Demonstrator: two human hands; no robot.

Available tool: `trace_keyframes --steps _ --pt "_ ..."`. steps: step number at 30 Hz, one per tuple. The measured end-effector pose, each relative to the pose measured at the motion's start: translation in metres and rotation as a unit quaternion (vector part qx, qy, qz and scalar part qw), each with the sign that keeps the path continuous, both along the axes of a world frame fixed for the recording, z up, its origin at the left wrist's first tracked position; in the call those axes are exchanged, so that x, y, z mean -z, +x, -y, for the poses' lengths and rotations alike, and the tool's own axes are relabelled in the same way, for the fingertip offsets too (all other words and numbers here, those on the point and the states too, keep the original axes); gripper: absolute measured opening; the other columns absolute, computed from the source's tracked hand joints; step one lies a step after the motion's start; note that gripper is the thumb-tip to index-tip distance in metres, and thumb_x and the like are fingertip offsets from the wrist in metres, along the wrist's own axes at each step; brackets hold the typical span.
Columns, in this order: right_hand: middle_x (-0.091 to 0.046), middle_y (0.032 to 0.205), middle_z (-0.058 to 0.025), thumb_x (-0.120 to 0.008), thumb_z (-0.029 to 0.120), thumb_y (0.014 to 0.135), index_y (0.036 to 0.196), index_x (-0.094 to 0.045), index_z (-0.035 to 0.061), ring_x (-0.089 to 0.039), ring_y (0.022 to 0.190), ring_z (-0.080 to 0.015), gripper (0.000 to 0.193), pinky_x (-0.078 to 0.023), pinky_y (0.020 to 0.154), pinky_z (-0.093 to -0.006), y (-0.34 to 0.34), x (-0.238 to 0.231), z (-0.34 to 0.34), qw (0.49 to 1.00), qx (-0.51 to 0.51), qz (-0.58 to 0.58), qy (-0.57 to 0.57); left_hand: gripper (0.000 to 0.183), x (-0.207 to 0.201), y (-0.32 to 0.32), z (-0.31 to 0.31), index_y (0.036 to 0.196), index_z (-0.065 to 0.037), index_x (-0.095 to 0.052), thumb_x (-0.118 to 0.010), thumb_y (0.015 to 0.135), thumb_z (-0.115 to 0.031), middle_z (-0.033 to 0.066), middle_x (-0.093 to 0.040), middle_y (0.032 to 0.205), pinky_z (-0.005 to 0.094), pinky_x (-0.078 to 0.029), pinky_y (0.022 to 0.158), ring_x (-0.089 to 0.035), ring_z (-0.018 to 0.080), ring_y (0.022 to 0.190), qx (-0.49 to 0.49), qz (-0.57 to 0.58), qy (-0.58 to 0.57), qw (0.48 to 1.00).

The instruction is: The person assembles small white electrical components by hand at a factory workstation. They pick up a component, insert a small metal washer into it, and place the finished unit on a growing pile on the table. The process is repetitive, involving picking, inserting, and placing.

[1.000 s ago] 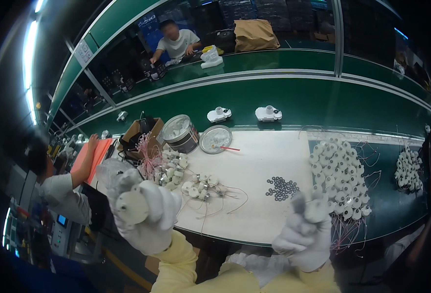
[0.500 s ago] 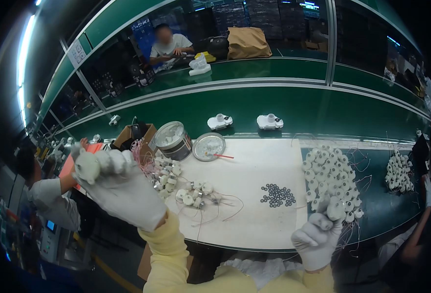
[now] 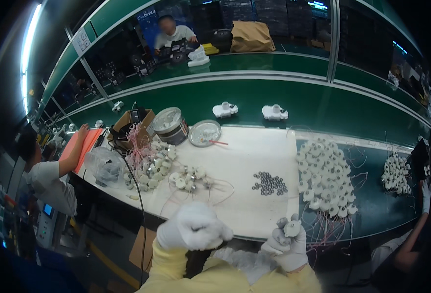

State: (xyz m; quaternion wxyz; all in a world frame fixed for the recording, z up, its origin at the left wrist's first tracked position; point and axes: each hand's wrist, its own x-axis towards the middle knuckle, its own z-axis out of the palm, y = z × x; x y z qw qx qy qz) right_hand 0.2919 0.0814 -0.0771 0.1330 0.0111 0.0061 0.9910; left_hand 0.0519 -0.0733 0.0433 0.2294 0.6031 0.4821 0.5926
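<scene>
My left hand (image 3: 193,227), in a white glove, is in front of my body near the table's front edge. Its fingers are curled closed, and whatever they may hold is hidden. To its right, my gloved right hand (image 3: 286,251) grips a small round white part (image 3: 292,228) with a grey centre, held upright between thumb and fingers. Beyond that hand lies a dense pile of similar round white parts (image 3: 325,176) with thin pink wires. Several small dark rings (image 3: 270,183) are heaped on the white sheet (image 3: 225,168).
At the left are wired white parts (image 3: 149,168), a plastic bag (image 3: 105,166), an open can (image 3: 170,128) and its lid (image 3: 205,133) with a red stick. Two white housings (image 3: 225,110) sit on the green belt (image 3: 318,105). A co-worker (image 3: 54,180) reaches in from the left.
My left hand has come from the far left, where a round white part showed at its fingers, back toward my body. My right hand has shifted left, keeping its part. The view has shifted slightly.
</scene>
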Motion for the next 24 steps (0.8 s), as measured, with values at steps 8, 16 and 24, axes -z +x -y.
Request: trace_keyframes --steps 8,16,24 --pt "-0.063 0.068 -0.0101 -0.045 0.051 0.106 0.119 -0.068 0.0044 -0.041 0.049 -0.0144 0.054 -0.036 0.055 -0.0334 0.029 0.004 0.012 0.998 0.024 -0.054 0.009 0.029 -0.174 -0.182 -0.095 0.116 -0.006 -0.065 -0.056 0.092 -0.02 -0.0065 -0.034 0.057 0.0263 -0.031 0.048 -0.031 0.0076 0.047 -0.047 0.31 0.161 0.936" --pt "-0.06 0.068 -0.0073 -0.049 0.048 0.105 0.119 -0.069 0.0079 -0.041 0.051 -0.0132 0.047 -0.035 0.059 -0.0311 0.049 0.005 0.018 0.993 0.072 -0.081 0.045 0.011 -0.098 -0.019 -0.145 0.094 -0.012 -0.073 -0.065 0.088 -0.016 0.0027 -0.065 0.071 0.0291 -0.043 0.049 -0.054 0.0151 0.053 -0.156 -0.267 0.178 0.934" --pt "-0.061 0.071 -0.0047 -0.045 0.042 0.106 0.123 -0.067 0.0085 -0.042 0.05 -0.0104 0.043 -0.036 0.056 -0.0298 0.069 0.021 0.034 0.983 0.115 -0.105 0.094 0.014 -0.11 0.038 -0.087 0.07 -0.007 -0.068 -0.068 0.084 -0.008 0.0034 -0.066 0.065 0.0281 -0.051 0.058 -0.061 0.0166 0.054 0.036 -0.238 -0.016 0.97"
